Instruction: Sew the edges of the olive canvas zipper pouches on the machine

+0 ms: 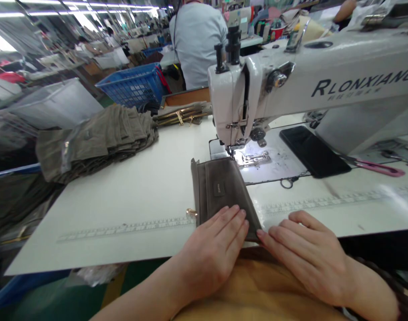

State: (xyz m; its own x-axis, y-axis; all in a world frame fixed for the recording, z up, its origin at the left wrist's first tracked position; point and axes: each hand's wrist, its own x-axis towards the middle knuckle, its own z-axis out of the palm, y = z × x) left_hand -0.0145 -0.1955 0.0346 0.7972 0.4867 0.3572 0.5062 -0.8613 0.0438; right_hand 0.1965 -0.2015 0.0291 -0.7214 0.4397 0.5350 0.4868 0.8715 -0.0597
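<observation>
A dark brown fabric piece [228, 183] with a small label lies on the white table, its far edge by the needle of the sewing machine [230, 102]. A gold zipper pull [191, 212] sticks out at its left side. My left hand [215, 245] lies flat on the near part of the piece, fingers stretched out and side by side. At the near right corner, my right hand [300, 249] pinches the edge between thumb and fingers.
Stacked brown fabric pieces [103, 138] lie at the left, with zipper strips [182, 116] behind. A black phone [314, 151] and pink-handled scissors [379, 168] rest at the right. Beyond are a blue basket [133, 84] and a person [199, 40] in a light top.
</observation>
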